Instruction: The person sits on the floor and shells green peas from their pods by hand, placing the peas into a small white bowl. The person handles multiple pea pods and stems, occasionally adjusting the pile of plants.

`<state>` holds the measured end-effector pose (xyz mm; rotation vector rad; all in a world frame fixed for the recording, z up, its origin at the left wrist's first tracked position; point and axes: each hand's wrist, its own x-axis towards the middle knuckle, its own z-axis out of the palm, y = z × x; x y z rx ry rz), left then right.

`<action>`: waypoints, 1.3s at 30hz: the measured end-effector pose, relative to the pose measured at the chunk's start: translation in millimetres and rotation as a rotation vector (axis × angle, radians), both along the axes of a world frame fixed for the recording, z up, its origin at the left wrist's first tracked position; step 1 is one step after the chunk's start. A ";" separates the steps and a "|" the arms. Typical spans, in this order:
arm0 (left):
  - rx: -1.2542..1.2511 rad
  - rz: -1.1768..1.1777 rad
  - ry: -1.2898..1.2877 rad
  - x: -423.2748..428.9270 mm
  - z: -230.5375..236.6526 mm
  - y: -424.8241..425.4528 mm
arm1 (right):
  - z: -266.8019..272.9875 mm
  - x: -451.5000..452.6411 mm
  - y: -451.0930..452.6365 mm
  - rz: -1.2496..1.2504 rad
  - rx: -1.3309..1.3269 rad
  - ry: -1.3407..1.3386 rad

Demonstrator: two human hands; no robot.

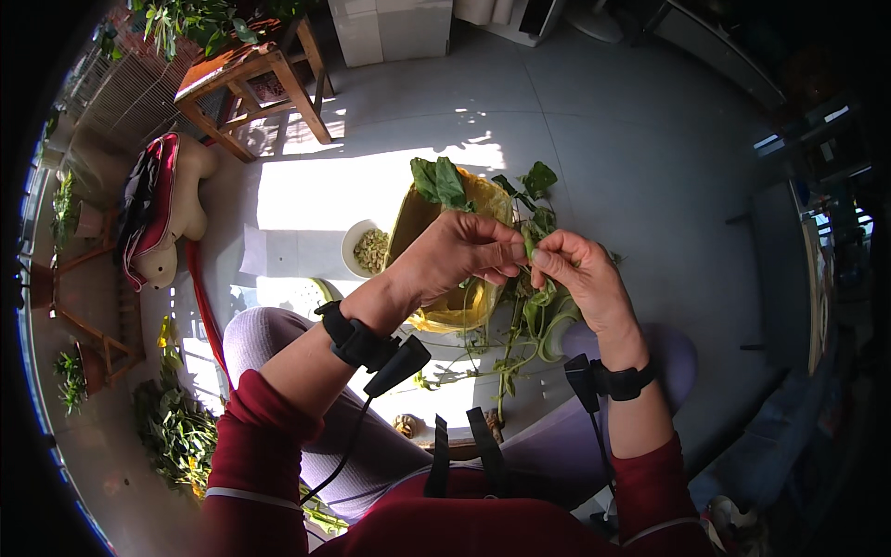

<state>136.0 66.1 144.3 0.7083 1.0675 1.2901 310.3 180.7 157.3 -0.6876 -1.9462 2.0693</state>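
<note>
My left hand (456,249) and my right hand (582,273) meet over the floor, pinching a small green pod (528,244) between their fingertips. Whether the pod is split cannot be made out. Below my left hand stands a bin with a yellow plastic liner (491,196), partly hidden by that hand and forearm. A large green leaf (440,182) hangs over the far rim. Left of the bin, a white bowl (349,249) holds pale shelled beans or seeds (371,249). Leafy green stalks (514,351) lie beneath my right hand, along the bin's right side.
A wooden stool (284,69) carries potted greenery at the far left. Nearer are a plush toy (188,181), a red strap (202,296) and a heap of cut plants (174,432). A small round brown object (405,425) lies between my legs. Cables hang from both wrist straps.
</note>
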 end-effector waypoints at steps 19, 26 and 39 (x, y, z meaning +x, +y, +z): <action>-0.049 0.043 -0.198 6.4 4.7 -1.4 | -4.2 -1.1 -6.0 0.093 -0.469 0.136; -0.097 0.149 -0.012 12.8 1.3 1.3 | 0.7 -9.2 -20.9 -0.110 0.314 -0.057; 0.014 0.097 0.373 14.5 5.5 2.2 | -6.5 -4.9 -16.5 -0.174 -0.274 0.104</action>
